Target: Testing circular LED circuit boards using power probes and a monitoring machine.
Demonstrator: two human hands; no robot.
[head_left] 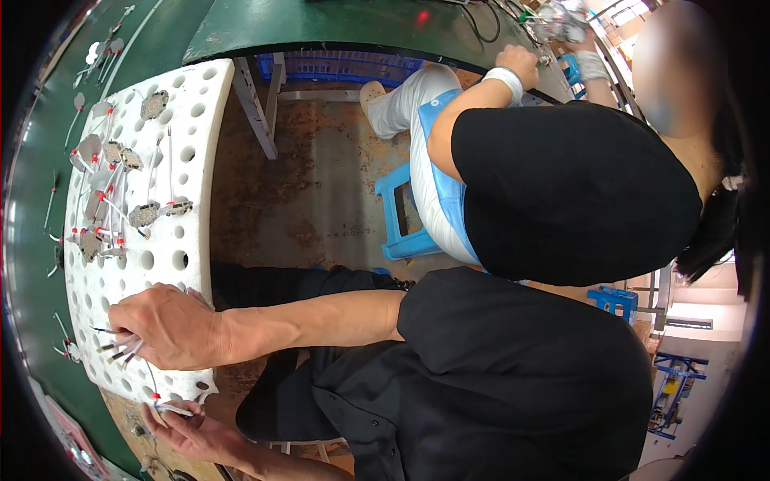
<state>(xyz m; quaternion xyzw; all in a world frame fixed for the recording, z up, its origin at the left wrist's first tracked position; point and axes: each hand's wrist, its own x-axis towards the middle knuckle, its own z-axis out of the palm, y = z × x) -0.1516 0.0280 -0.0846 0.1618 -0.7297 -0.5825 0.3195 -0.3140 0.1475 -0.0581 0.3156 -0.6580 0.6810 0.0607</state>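
Note:
My right hand [164, 327] reaches across my body to the near end of a white perforated board [188, 120] and is shut on a bunch of thin wires [119, 346] with red and white ends. Just below the board's near edge my left hand [196, 433] lies palm up. Its fingers pinch a small white wired part [172, 410]. Several small metal plates with red-and-white leads [104, 160] lie over the board's holes, farther from me.
The board rests on a green workbench [32, 264] with loose wired parts along its left side. A co-worker in a black top [577, 192] sits on a blue stool [401, 224], hands at another bench. A blue crate [337, 68] sits under the table.

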